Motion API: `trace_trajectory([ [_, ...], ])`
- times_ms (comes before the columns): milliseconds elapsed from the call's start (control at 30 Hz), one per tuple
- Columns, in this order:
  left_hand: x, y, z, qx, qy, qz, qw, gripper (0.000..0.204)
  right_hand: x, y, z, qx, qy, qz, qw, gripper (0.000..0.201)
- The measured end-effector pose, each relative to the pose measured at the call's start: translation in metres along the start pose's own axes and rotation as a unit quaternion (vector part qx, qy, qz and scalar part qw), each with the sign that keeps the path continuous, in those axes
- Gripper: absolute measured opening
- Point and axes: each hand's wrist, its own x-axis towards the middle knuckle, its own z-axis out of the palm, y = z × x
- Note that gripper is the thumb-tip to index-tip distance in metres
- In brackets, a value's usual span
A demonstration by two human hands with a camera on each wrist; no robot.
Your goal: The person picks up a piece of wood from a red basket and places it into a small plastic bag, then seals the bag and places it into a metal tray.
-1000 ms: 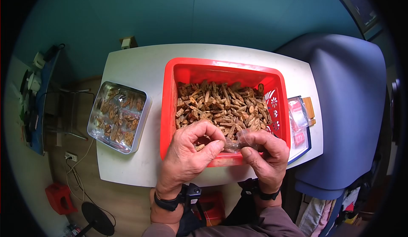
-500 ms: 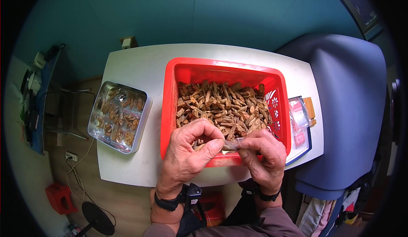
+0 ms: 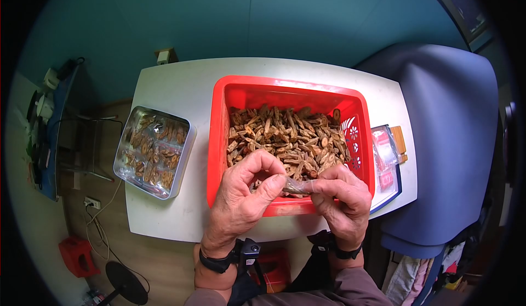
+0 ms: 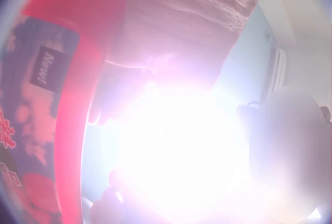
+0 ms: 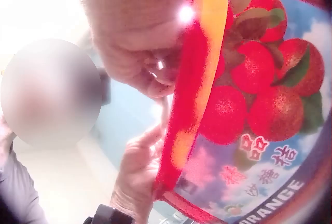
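In the head view a small clear plastic bag is stretched between the two hands, over the near side of a red plastic basket. My left hand pinches one end of it between thumb and forefinger. At the other end, the thumb and curled fingers of my right hand grip the plastic. Beneath and beyond the hands, the basket holds a heap of dried brown root or wood slices. Glare washes out much of the left wrist view, where the left hand is beside the basket.
Left on the white table stands a metal tin of filled clear bags. A blue-edged tray at the right carries clear bags with red marks. A blue-draped object borders the table's right side.
Both hands stay over the basket's near edge. The right hand's fingers have shifted on the bag, and the bag is drawn out straighter between the hands. The left hand has risen slightly.
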Motion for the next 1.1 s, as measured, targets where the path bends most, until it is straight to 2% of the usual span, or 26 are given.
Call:
trace_trajectory([
  [133,0.0,0.002,0.005,-0.073,-0.002,0.003,0.997,0.005,0.0,-0.001,0.002,-0.02,-0.02,0.001,1.0,0.016],
  [267,0.0,0.004,0.003,-0.05,-0.004,-0.005,0.999,0.003,0.001,-0.003,0.003,-0.017,-0.021,-0.004,1.0,0.021],
  [433,-0.001,0.0,0.009,-0.045,0.055,0.018,0.997,0.007,0.002,-0.004,0.009,-0.011,-0.006,-0.008,1.0,0.024],
  [500,-0.003,0.001,0.011,-0.036,0.055,0.021,0.998,0.006,0.002,-0.007,0.006,-0.008,-0.029,0.018,0.999,0.022],
  [633,-0.004,0.0,0.023,-0.03,0.045,0.05,0.997,0.01,0.0,-0.004,-0.002,0.013,-0.022,-0.008,1.0,0.022],
  [667,-0.006,0.003,0.027,-0.031,0.042,0.052,0.997,0.01,-0.002,-0.006,-0.005,0.04,-0.014,0.008,0.999,0.021],
  [733,-0.008,0.008,0.036,-0.116,0.048,0.048,0.991,0.018,-0.007,-0.009,-0.006,0.125,0.013,0.039,0.991,0.019],
  [767,-0.009,0.011,0.039,-0.118,0.042,0.052,0.991,0.018,-0.009,-0.013,-0.007,0.119,0.016,0.035,0.992,0.019],
  [867,-0.016,0.013,0.042,-0.123,-0.017,0.013,0.992,0.015,-0.018,-0.022,-0.01,0.205,0.023,0.087,0.975,0.014],
  [900,-0.016,0.009,0.044,-0.126,-0.02,0.018,0.992,0.015,-0.021,-0.024,-0.009,0.2,0.022,0.083,0.976,0.014],
  [967,-0.018,0.001,0.049,-0.114,-0.035,0.034,0.992,0.01,-0.026,-0.027,-0.006,0.278,0.073,0.091,0.954,0.012],
  [1000,-0.02,0.001,0.054,-0.1,-0.015,0.025,0.995,0.008,-0.03,-0.023,-0.007,0.287,0.072,0.082,0.951,0.011],
  [1100,-0.026,0.005,0.063,-0.151,-0.028,0.006,0.988,0.006,-0.037,-0.019,-0.011,0.324,0.089,0.061,0.94,0.012],
])
